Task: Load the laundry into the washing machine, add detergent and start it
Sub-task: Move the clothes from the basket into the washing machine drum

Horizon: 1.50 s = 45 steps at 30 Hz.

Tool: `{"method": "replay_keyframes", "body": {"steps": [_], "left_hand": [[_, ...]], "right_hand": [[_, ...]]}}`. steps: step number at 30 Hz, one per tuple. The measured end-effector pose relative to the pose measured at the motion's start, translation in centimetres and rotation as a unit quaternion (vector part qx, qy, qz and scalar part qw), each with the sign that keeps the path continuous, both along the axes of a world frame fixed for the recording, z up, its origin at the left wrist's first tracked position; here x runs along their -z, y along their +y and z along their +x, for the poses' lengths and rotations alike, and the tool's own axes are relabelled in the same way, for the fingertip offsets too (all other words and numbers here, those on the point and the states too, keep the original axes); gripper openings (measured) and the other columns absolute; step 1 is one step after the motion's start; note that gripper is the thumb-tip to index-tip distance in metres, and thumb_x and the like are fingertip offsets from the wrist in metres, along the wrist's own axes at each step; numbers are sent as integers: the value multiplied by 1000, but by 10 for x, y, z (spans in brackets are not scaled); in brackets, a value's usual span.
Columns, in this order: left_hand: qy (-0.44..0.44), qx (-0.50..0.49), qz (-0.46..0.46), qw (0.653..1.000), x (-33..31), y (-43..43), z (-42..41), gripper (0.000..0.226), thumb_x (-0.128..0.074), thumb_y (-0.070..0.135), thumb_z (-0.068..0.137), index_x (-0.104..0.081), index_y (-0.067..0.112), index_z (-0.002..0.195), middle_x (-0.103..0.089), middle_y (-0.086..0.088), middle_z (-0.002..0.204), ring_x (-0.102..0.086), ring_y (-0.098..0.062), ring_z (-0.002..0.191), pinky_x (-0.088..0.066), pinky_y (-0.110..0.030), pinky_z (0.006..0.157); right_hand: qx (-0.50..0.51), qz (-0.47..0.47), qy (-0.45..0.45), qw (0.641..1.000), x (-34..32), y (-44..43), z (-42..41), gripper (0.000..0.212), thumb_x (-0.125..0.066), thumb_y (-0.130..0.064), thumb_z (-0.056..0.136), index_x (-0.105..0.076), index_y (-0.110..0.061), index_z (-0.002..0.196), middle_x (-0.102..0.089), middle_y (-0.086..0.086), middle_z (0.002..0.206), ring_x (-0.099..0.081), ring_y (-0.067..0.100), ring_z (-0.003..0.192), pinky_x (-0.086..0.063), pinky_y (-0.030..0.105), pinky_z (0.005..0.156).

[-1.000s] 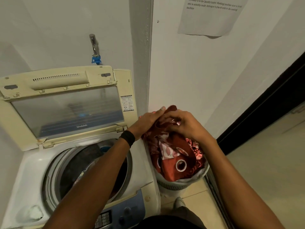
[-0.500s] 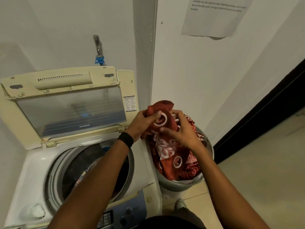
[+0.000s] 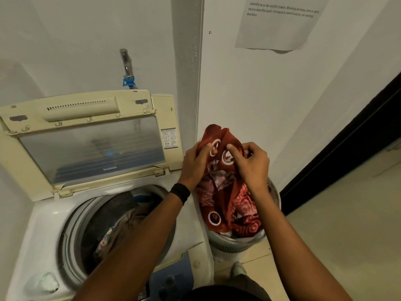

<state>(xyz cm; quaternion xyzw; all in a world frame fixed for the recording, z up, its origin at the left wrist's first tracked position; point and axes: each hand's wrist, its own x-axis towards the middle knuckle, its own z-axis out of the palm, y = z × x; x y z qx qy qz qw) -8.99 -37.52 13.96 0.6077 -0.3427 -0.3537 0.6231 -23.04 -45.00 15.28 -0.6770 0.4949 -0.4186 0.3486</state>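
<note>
Both hands are gripping the top edge of a dark red patterned curtain with white-ringed eyelets (image 3: 223, 192), bunched up above a round grey plastic laundry basket (image 3: 236, 246) that is sitting on the floor just beside the washer. The left hand (image 3: 195, 161) is pinching the fabric next to one eyelet, and the right hand (image 3: 249, 164) is clenching it beside another. The rest of the curtain is hanging down into the basket. The cream-and-white top-loading washing machine (image 3: 191, 231) is standing with its clear-windowed lid (image 3: 91, 146) raised, and some clothes (image 3: 121, 227) are lying in the drum
</note>
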Motion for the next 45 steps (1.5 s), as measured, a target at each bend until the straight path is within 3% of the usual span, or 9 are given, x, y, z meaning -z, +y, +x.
{"method": "replay_keyframes", "body": {"steps": [3, 7, 13, 18, 24, 30, 34, 37, 45], "left_hand": [[-43, -33, -20, 998, 0, 0, 1, 27, -53, 37, 104, -75, 20, 102, -78, -5, 97, -75, -20, 93, -61, -40, 85], [-7, -67, -13, 998, -7, 5, 2, 22, -53, 25, 107, -70, 31, 96, -76, 8, 93, -73, -6, 90, -58, -21, 79], [-109, -3, 10, 994, 2, 0, -2, 39, -58, 56, 93, -74, 23, 104, -75, -4, 99, -70, -24, 102, -56, -52, 94], [-57, 12, 4, 998, -5, 1, -6, 46, -57, 45, 91, -68, 2, 105, -68, -24, 99, -65, -37, 95, -54, -55, 90], [55, 45, 78, 994, -4, -1, 2, 48, -59, 68, 91, -77, 27, 108, -77, -1, 106, -72, -21, 106, -57, -40, 96], [146, 13, 116, 982, -8, -4, 5, 33, -67, 45, 94, -79, 15, 102, -78, -6, 100, -72, -26, 102, -57, -35, 88], [172, -11, 104, 979, -11, -8, 3, 35, -56, 39, 99, -77, 12, 99, -76, -10, 96, -71, -24, 94, -57, -37, 88], [173, 12, 86, 981, -6, -7, 1, 38, -60, 48, 95, -76, 15, 100, -75, -16, 109, -70, -33, 110, -54, -45, 101], [180, -20, 72, 981, -4, -10, 2, 21, -74, 20, 91, -72, 14, 111, -77, -8, 100, -72, -25, 96, -58, -33, 82]], "right_hand": [[55, -4, 5, 998, 2, 1, 7, 31, -77, -43, 87, -58, -20, 81, -60, -8, 68, -56, 6, 63, -40, 24, 56], [94, -58, 89, 990, 10, 0, 2, 23, -67, -25, 91, -47, -20, 82, -55, -7, 73, -50, 9, 64, -32, 30, 56], [-16, -12, 20, 1000, 6, 10, 18, 21, -73, -39, 91, -62, -22, 86, -66, -6, 73, -62, 8, 67, -51, 26, 61], [-55, 13, -63, 996, 1, 11, 19, 11, -68, -23, 98, -75, -14, 101, -72, -3, 75, -64, 2, 64, -54, 20, 63], [-126, -4, -45, 991, 13, 14, 18, 19, -65, -10, 98, -76, -14, 113, -75, -7, 88, -69, 4, 80, -55, 15, 72], [-148, -20, -36, 988, 29, 29, 19, 35, -70, -13, 94, -68, -23, 127, -59, -4, 110, -56, -4, 100, -48, 11, 86], [-104, -35, -27, 994, 51, 58, 29, 59, -85, -30, 78, -51, -26, 125, -46, -4, 117, -50, 10, 111, -50, 19, 88], [-40, -46, -24, 998, 60, 68, 34, 57, -82, -29, 77, -41, -35, 117, -45, -9, 112, -50, 14, 103, -53, 34, 81], [-25, -47, 77, 996, 69, 64, 37, 45, -72, -15, 80, -45, -30, 113, -54, -10, 106, -50, 12, 96, -46, 46, 84]]}}
